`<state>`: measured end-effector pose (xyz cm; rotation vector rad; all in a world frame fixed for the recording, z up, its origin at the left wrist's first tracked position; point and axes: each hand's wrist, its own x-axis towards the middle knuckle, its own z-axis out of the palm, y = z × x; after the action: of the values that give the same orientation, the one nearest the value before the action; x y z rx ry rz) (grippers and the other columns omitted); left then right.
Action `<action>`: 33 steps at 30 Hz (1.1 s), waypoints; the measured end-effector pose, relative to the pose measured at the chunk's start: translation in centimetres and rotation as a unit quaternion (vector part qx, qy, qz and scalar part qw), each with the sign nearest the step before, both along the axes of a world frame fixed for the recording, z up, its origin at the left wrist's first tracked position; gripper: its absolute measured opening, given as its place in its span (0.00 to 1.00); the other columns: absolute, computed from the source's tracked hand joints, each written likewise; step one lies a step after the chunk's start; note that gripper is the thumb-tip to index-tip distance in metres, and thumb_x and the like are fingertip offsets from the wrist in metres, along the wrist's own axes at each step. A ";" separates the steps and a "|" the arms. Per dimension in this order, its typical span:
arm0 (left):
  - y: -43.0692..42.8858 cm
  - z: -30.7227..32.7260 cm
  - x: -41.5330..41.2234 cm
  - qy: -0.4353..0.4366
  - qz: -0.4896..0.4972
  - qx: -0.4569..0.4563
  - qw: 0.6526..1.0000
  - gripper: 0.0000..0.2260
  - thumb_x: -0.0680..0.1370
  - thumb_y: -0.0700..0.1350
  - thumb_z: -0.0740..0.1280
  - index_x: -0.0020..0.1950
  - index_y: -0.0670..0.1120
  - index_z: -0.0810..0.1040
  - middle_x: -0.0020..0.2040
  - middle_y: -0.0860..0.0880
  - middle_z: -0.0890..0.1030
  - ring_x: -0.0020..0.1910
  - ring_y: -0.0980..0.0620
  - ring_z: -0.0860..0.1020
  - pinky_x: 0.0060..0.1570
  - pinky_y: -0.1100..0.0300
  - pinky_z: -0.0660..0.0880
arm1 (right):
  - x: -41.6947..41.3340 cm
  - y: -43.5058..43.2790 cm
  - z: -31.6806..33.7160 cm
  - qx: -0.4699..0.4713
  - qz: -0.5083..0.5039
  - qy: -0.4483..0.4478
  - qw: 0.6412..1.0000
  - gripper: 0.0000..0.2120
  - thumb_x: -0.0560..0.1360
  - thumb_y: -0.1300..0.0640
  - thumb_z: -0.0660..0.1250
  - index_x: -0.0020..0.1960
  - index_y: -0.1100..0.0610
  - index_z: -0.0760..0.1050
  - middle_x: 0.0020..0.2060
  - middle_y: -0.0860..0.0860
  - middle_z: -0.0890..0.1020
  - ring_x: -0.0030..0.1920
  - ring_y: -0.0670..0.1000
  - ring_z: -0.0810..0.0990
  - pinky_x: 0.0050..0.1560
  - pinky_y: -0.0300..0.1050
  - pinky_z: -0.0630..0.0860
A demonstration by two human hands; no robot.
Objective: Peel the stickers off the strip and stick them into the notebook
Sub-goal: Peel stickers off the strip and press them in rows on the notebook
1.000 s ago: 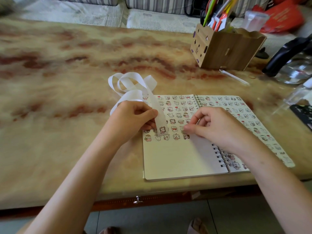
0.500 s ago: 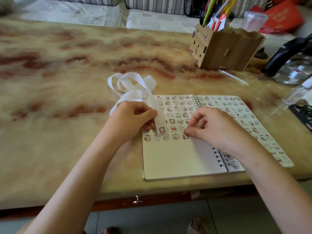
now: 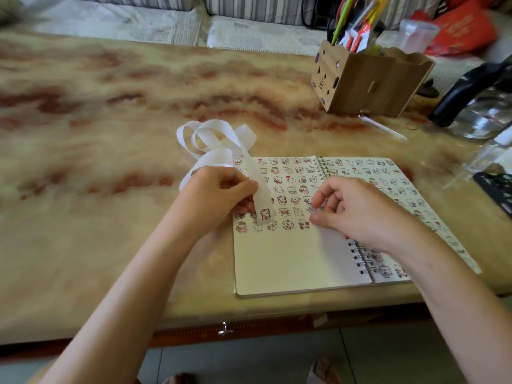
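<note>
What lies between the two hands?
In the head view: the end of the strip with one sticker, held by the left hand, then the notebook page with rows of small stickers, up to the right hand.

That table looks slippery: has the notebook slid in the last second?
No. The notebook sits where it was, its spiral's far end just as far below and left of the wooden pen box.
</note>
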<state>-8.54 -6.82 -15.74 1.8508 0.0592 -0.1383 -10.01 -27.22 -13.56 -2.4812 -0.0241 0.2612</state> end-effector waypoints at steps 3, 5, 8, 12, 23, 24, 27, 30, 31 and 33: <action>-0.1 0.2 -0.2 -0.004 0.002 -0.007 1.000 0.07 0.76 0.41 0.68 0.42 0.39 0.82 0.37 0.46 0.85 0.33 0.56 0.81 0.41 0.66 0.80 | 0.0 -0.1 0.0 0.008 0.000 -0.005 1.000 0.06 0.74 0.57 0.71 0.43 0.50 0.75 0.33 0.47 0.78 0.30 0.44 0.73 0.34 0.43 0.69; -0.2 0.4 -0.3 -0.010 0.006 -0.018 1.000 0.07 0.77 0.41 0.68 0.42 0.39 0.81 0.36 0.47 0.84 0.33 0.56 0.82 0.40 0.64 0.81 | -0.1 0.2 0.0 0.035 -0.004 -0.036 0.999 0.04 0.74 0.54 0.70 0.43 0.49 0.75 0.35 0.47 0.80 0.33 0.47 0.77 0.38 0.47 0.75; -0.2 0.8 -0.4 -0.026 0.013 -0.032 0.999 0.07 0.77 0.41 0.67 0.43 0.39 0.81 0.36 0.46 0.84 0.35 0.53 0.83 0.39 0.59 0.81 | -0.4 1.2 0.1 0.125 0.007 -0.113 0.986 0.02 0.75 0.52 0.69 0.44 0.50 0.78 0.36 0.47 0.82 0.36 0.47 0.79 0.44 0.44 0.76; -0.1 1.2 -0.4 -0.047 0.009 -0.073 0.996 0.07 0.78 0.40 0.66 0.42 0.39 0.80 0.31 0.50 0.82 0.31 0.54 0.81 0.33 0.61 0.80 | -0.7 2.6 -0.1 0.190 0.032 -0.157 0.969 0.04 0.72 0.54 0.72 0.46 0.51 0.78 0.37 0.45 0.83 0.33 0.39 0.77 0.39 0.34 0.72; -0.4 1.5 -0.7 -0.052 -0.009 -0.117 0.992 0.10 0.79 0.45 0.65 0.40 0.43 0.80 0.31 0.50 0.82 0.32 0.54 0.82 0.31 0.65 0.76 | -0.4 3.0 -0.7 0.256 0.032 -0.193 0.947 0.08 0.71 0.62 0.73 0.45 0.51 0.78 0.34 0.46 0.82 0.36 0.52 0.81 0.39 0.47 0.76; -0.5 1.6 -0.7 -0.044 -0.012 -0.124 0.991 0.11 0.79 0.47 0.64 0.40 0.43 0.80 0.32 0.49 0.83 0.33 0.53 0.82 0.32 0.64 0.77 | -0.4 2.9 -0.7 0.257 0.033 -0.193 0.946 0.08 0.71 0.62 0.73 0.45 0.51 0.78 0.34 0.47 0.82 0.36 0.53 0.80 0.38 0.47 0.76; -0.6 1.8 -0.8 -0.025 -0.030 -0.132 0.990 0.13 0.79 0.48 0.64 0.42 0.41 0.80 0.36 0.46 0.84 0.35 0.52 0.83 0.35 0.62 0.79 | -0.3 2.9 -0.8 0.248 0.036 -0.196 0.948 0.06 0.72 0.62 0.73 0.44 0.53 0.79 0.35 0.49 0.82 0.36 0.54 0.79 0.36 0.39 0.74; -0.7 1.8 -1.0 -0.029 -0.054 -0.100 0.993 0.08 0.77 0.45 0.67 0.44 0.40 0.81 0.36 0.49 0.84 0.36 0.55 0.83 0.38 0.63 0.80 | -0.2 2.8 -0.9 0.240 0.033 -0.199 0.950 0.05 0.72 0.62 0.73 0.43 0.53 0.80 0.36 0.48 0.82 0.37 0.53 0.79 0.36 0.38 0.74; -0.7 1.8 -1.0 -0.029 -0.059 -0.094 0.993 0.07 0.76 0.44 0.68 0.44 0.40 0.82 0.36 0.50 0.84 0.36 0.56 0.83 0.39 0.63 0.80 | -0.2 2.8 -1.0 0.240 0.033 -0.201 0.949 0.05 0.72 0.62 0.73 0.43 0.53 0.80 0.36 0.48 0.82 0.37 0.53 0.79 0.37 0.39 0.75; -0.7 1.7 -1.1 -0.025 -0.064 -0.088 0.994 0.07 0.76 0.43 0.69 0.45 0.40 0.82 0.36 0.50 0.84 0.37 0.56 0.83 0.39 0.64 0.80 | -0.2 2.7 -1.0 0.242 0.037 -0.205 0.948 0.05 0.72 0.61 0.73 0.43 0.52 0.80 0.36 0.49 0.82 0.37 0.53 0.79 0.38 0.45 0.76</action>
<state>-9.67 -7.48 -14.02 1.6802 -0.1031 -0.1812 -10.23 -24.47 -14.52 -2.0024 -0.3167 -0.2142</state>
